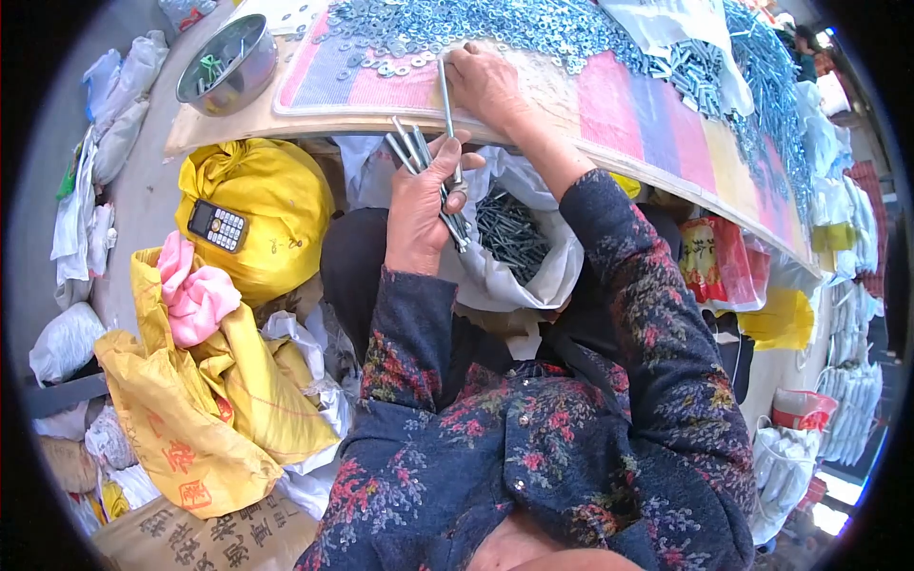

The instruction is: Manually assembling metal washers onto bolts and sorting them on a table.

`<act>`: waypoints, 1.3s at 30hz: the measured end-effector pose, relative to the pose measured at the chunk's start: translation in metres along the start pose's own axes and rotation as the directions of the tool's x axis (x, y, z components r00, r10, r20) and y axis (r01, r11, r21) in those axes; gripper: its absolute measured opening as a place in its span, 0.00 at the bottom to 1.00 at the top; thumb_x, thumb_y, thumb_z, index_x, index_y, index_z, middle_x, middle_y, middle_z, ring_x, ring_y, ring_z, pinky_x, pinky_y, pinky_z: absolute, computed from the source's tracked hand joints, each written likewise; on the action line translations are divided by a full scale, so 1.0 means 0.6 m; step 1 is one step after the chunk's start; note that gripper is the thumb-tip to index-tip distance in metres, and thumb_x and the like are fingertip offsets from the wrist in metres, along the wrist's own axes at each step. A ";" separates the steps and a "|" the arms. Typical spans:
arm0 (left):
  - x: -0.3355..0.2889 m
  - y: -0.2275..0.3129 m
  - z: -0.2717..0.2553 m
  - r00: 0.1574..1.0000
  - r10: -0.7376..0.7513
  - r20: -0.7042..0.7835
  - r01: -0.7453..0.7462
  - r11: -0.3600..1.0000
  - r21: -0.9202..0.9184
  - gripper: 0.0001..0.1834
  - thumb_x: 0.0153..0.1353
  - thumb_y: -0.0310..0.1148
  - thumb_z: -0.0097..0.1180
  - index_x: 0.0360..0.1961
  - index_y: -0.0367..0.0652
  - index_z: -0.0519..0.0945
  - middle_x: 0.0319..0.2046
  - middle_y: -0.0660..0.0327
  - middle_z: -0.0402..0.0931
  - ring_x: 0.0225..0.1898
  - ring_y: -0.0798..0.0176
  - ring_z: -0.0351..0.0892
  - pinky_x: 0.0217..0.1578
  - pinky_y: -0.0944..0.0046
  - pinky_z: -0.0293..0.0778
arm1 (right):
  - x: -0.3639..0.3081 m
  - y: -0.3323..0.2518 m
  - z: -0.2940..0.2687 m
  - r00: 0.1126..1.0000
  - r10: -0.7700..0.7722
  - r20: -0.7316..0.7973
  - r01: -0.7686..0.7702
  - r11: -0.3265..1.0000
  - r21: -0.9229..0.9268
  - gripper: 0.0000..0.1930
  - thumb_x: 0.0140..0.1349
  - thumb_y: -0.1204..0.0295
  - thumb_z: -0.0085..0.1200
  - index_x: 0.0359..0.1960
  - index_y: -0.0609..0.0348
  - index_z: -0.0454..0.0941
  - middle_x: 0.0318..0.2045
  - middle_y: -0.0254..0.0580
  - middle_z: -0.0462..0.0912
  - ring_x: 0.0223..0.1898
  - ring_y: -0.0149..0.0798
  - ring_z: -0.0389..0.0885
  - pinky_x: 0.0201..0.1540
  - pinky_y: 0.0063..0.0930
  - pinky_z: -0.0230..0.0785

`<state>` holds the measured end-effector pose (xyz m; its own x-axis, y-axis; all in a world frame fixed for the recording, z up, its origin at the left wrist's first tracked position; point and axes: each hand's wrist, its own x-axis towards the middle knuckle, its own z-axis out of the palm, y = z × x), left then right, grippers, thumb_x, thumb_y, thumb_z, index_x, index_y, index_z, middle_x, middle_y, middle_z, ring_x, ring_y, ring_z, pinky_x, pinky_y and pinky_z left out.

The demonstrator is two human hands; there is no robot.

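My left hand (419, 214) is closed round a bundle of long metal bolts (409, 150) above an open white sack. One long bolt (446, 100) stands up from its grip, pointing toward the table. Beside that bolt's upper end, my right hand (486, 88) has its fingers bent together over the table edge. Whatever they pinch is hidden. Loose washers (395, 67) are scattered just past the right fingertips and heap up farther back. Between my knees the white sack (505, 290) holds many similar dark bolts (514, 233).
A metal bowl (249, 84) sits at the table's left end. Piles of metal sleeves (700, 90) and long bolts (762, 124) cover the far right. A yellow bundle (276, 181) with a keypad phone (218, 226) on it and a yellow sack (190, 419) lie left.
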<state>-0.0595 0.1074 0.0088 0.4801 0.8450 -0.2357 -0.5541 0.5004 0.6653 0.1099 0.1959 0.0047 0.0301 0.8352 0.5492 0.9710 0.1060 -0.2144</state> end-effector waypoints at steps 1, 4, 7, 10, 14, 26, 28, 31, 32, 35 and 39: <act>-0.001 -0.002 0.004 0.999 0.015 -0.036 -0.013 0.998 0.064 0.15 0.60 0.33 0.61 0.45 0.34 0.78 0.25 0.58 0.78 0.15 0.76 0.66 0.12 0.78 0.57 | -0.005 0.004 -0.001 1.000 0.004 0.002 -0.004 1.000 -0.002 0.13 0.61 0.62 0.52 0.38 0.58 0.78 0.31 0.48 0.79 0.36 0.52 0.80 0.39 0.44 0.71; 0.002 -0.014 0.000 1.000 -0.006 -0.021 0.009 0.992 0.129 0.15 0.60 0.33 0.62 0.43 0.34 0.79 0.22 0.61 0.76 0.17 0.77 0.66 0.13 0.79 0.56 | -0.022 0.000 -0.052 0.907 0.378 0.186 -0.413 0.716 0.563 0.15 0.65 0.63 0.50 0.32 0.62 0.81 0.23 0.44 0.81 0.24 0.34 0.78 0.30 0.32 0.70; -0.001 -0.023 0.016 0.999 -0.040 -0.024 0.044 0.982 0.185 0.14 0.60 0.32 0.61 0.43 0.34 0.80 0.21 0.64 0.73 0.19 0.77 0.67 0.13 0.79 0.55 | -0.049 0.009 -0.093 0.739 0.458 0.493 -0.630 0.213 0.747 0.13 0.65 0.65 0.52 0.32 0.65 0.79 0.25 0.42 0.81 0.19 0.24 0.69 0.21 0.20 0.61; 0.005 -0.036 0.029 0.996 -0.078 0.035 0.070 0.979 0.189 0.14 0.60 0.32 0.60 0.43 0.33 0.79 0.22 0.64 0.73 0.21 0.76 0.70 0.13 0.79 0.55 | -0.061 0.021 -0.100 0.709 0.464 0.531 -0.531 -0.143 0.835 0.10 0.67 0.69 0.51 0.32 0.64 0.76 0.27 0.44 0.80 0.17 0.22 0.65 0.16 0.15 0.53; 0.008 -0.043 0.036 0.989 -0.107 0.105 0.090 0.985 0.149 0.15 0.61 0.31 0.59 0.44 0.31 0.78 0.22 0.64 0.73 0.22 0.75 0.70 0.13 0.79 0.56 | -0.071 0.033 -0.113 0.766 0.473 0.434 -0.493 -0.001 0.870 0.07 0.67 0.71 0.50 0.36 0.63 0.75 0.29 0.42 0.82 0.18 0.23 0.69 0.19 0.17 0.60; 0.033 -0.029 0.036 1.000 0.001 0.004 -0.001 1.000 -0.007 0.12 0.60 0.31 0.59 0.41 0.35 0.78 0.24 0.63 0.74 0.18 0.77 0.66 0.10 0.80 0.56 | -0.030 0.036 -0.138 0.992 0.038 0.118 -0.072 0.951 0.301 0.12 0.58 0.67 0.53 0.43 0.52 0.79 0.36 0.51 0.81 0.37 0.52 0.82 0.40 0.43 0.72; 0.030 -0.047 0.037 0.999 -0.041 0.021 0.041 0.999 0.006 0.12 0.61 0.31 0.60 0.41 0.34 0.78 0.22 0.63 0.73 0.18 0.77 0.67 0.10 0.80 0.56 | 0.000 0.102 -0.081 0.980 0.190 0.067 -0.198 0.967 0.160 0.12 0.58 0.66 0.52 0.42 0.53 0.79 0.37 0.51 0.80 0.36 0.53 0.82 0.39 0.44 0.73; 0.027 -0.045 0.033 0.995 -0.090 0.031 0.090 0.996 0.009 0.12 0.61 0.31 0.60 0.41 0.33 0.78 0.22 0.63 0.73 0.18 0.77 0.67 0.10 0.80 0.56 | 0.024 0.117 -0.020 0.988 0.149 0.038 -0.142 0.977 -0.158 0.10 0.60 0.67 0.49 0.39 0.56 0.78 0.38 0.51 0.79 0.35 0.54 0.81 0.39 0.45 0.74; 0.027 -0.042 0.035 0.995 -0.095 0.029 0.094 0.995 0.044 0.13 0.61 0.31 0.60 0.42 0.33 0.78 0.22 0.63 0.73 0.18 0.77 0.67 0.10 0.80 0.56 | 0.029 0.119 -0.013 0.982 0.184 0.054 -0.165 0.954 -0.252 0.10 0.60 0.68 0.47 0.38 0.58 0.77 0.38 0.51 0.79 0.35 0.55 0.81 0.39 0.46 0.74; 0.035 -0.044 0.041 0.995 -0.099 0.014 0.096 0.987 0.127 0.14 0.61 0.32 0.60 0.43 0.32 0.78 0.23 0.63 0.73 0.18 0.77 0.67 0.11 0.80 0.57 | 0.032 0.132 -0.014 0.983 0.179 0.030 -0.171 0.968 -0.185 0.09 0.61 0.70 0.44 0.35 0.60 0.76 0.39 0.53 0.79 0.36 0.56 0.81 0.40 0.47 0.74; 0.030 -0.049 0.043 0.995 -0.086 0.041 0.079 0.987 0.142 0.16 0.60 0.32 0.61 0.44 0.31 0.78 0.24 0.63 0.74 0.21 0.77 0.70 0.12 0.80 0.56 | -0.006 0.097 -0.066 0.939 0.343 -0.035 -0.339 0.936 0.094 0.11 0.63 0.67 0.48 0.32 0.63 0.76 0.27 0.54 0.80 0.34 0.54 0.82 0.38 0.48 0.72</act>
<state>-0.0170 0.1031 0.0034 0.5535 0.7905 -0.2623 -0.4125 0.5338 0.7382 0.1757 0.1781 0.0222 0.3700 0.8012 0.4703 0.8763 -0.1329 -0.4631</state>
